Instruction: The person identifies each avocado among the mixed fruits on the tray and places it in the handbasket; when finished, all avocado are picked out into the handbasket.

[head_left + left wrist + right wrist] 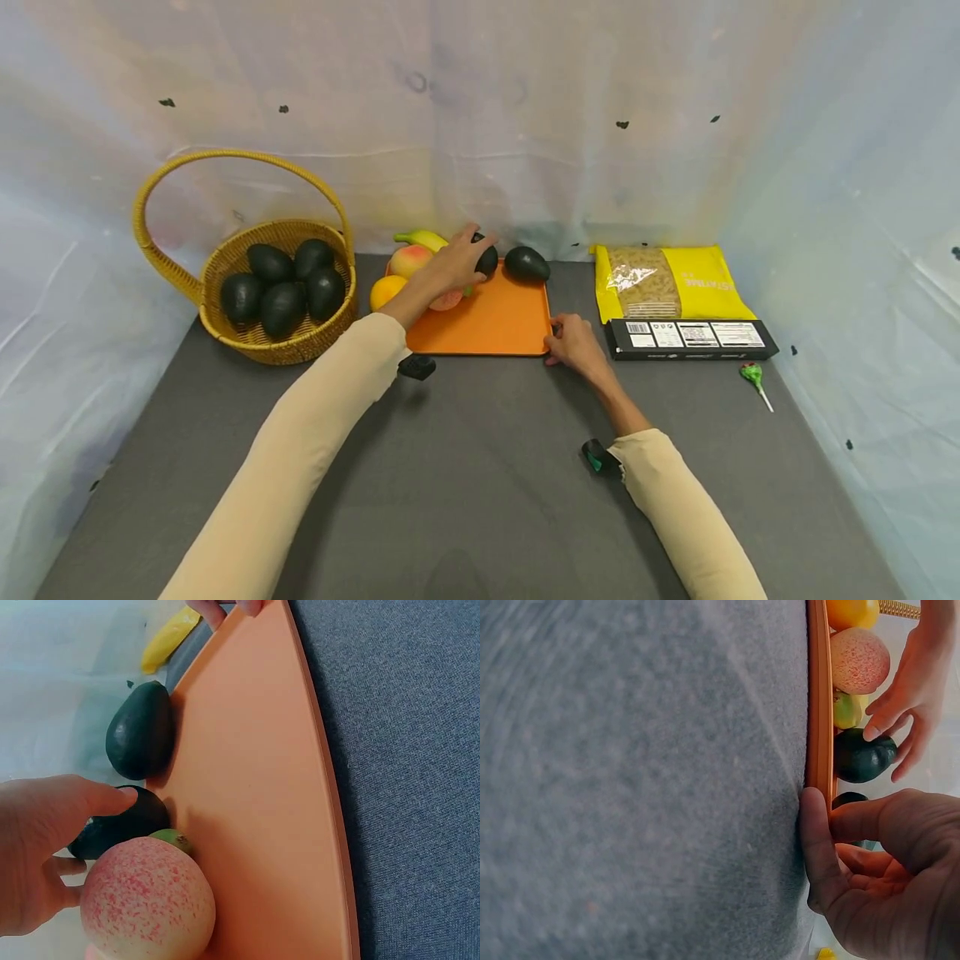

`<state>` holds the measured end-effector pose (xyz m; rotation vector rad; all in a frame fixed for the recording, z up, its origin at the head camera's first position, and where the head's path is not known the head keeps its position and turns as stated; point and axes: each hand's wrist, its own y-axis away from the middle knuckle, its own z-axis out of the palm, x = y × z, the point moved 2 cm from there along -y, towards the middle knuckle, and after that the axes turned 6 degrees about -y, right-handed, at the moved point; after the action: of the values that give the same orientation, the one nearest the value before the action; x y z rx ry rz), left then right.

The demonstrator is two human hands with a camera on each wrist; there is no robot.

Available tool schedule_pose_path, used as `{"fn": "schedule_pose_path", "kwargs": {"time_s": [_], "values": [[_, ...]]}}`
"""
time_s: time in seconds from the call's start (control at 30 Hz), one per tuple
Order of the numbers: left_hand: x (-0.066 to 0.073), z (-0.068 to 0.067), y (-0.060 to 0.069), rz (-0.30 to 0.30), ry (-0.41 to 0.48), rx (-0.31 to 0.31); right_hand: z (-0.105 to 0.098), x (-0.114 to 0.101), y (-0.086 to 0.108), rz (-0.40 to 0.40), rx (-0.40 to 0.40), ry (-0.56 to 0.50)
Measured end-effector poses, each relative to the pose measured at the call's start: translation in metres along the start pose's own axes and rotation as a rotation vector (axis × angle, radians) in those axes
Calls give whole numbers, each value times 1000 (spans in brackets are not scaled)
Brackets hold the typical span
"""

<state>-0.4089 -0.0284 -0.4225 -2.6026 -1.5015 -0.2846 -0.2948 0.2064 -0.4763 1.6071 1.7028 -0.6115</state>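
An orange tray [495,321] lies on the grey table, with fruit along its back and left side. My left hand [452,262] reaches over the fruit and holds a dark avocado [120,825], thumb on one side and fingers on the other. A second avocado [527,264] rests to its right at the tray's back edge. Beside the left hand sit a peach [148,900], a green fruit [847,710] mostly hidden in the head view, an orange [386,292] and a banana [422,240]. My right hand [576,343] pinches the tray's front right corner between thumb and fingers.
On the left stands a wicker basket [217,325] with a tall handle and several avocados inside. To the right lie a yellow pasta bag [701,283], a long black box [692,353] and a green lollipop [752,374]. Pale curtains [525,125] hang behind the table.
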Motion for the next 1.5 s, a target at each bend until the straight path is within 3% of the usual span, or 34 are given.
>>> {"fn": "schedule_pose_path", "kwargs": {"time_s": [0.23,0.5,0.67,0.93,1.1,1.27,1.5], "values": [[-2,4,1,-14,-2,42,1,0,0,20,-14,-18],[-3,5,6,25,77,211,0,-2,-1,16,-5,-18],[5,1,12,70,90,303,0,-1,-1,18,-14,-16],[23,-12,21,112,66,401,-1,-3,-1,23,-26,-9],[28,-17,26,120,42,425,-2,-3,-1,30,-17,-15],[30,-27,41,107,9,450,0,-2,-1,24,-25,-17],[27,-61,79,87,5,505,1,-1,-1,20,-21,-22]]}}
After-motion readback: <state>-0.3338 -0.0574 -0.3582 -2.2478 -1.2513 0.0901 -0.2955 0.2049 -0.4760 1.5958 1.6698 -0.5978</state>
